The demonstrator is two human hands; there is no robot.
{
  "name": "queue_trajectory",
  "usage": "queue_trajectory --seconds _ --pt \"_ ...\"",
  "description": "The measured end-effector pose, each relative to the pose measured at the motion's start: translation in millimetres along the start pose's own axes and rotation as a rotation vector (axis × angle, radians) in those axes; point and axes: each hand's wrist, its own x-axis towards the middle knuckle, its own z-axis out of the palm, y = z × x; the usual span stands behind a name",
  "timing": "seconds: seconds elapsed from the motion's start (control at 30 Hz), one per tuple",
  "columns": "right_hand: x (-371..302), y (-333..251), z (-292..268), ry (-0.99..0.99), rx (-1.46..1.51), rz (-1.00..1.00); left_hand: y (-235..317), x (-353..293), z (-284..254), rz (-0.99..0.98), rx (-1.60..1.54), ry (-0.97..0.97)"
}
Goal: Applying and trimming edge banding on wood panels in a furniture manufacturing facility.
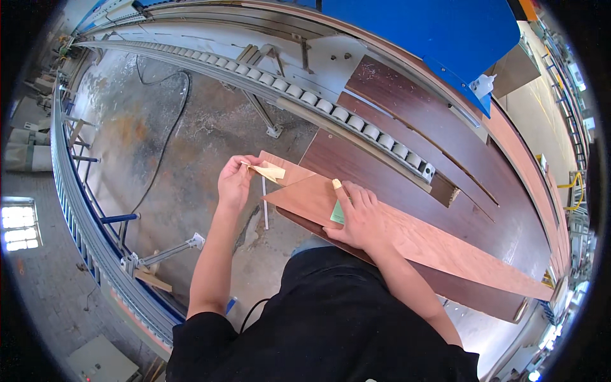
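My left hand (pixel 235 183) is closed in a pinch on a thin, pale yellow strip (pixel 271 171), which looks like tape or paper. The strip hangs over the left end of a long pinkish-brown wood sheet (pixel 433 237) with a slanted line across it. My right hand (pixel 361 219) rests on that sheet, thumb and index finger apart. A yellowish wrap (pixel 337 184) covers its index fingertip. Between the thumb and index finger a small light-green piece (pixel 337 212) shows, partly hidden by the hand; I cannot tell whether it is gripped.
Dark brown boards (pixel 407 153) lie below and beyond the sheet. A rail of white rollers (pixel 309 98) runs across ahead. Beyond it stands a blue machine cover (pixel 433 28). A curved metal rail (pixel 95 245) borders the left, and a black cable (pixel 167 137) lies on the floor.
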Motion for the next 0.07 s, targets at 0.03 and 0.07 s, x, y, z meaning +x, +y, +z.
queue_trajectory --seconds 0.03,0.07 --pt "0.1 0.3 0.0 -0.001 0.007 0.003 -1.5 -1.9 -6.2 -0.012 -0.079 -0.032" --pt "0.3 -0.4 0.5 -0.002 0.014 0.009 -4.1 -2.6 -13.5 -0.064 -0.137 -0.032"
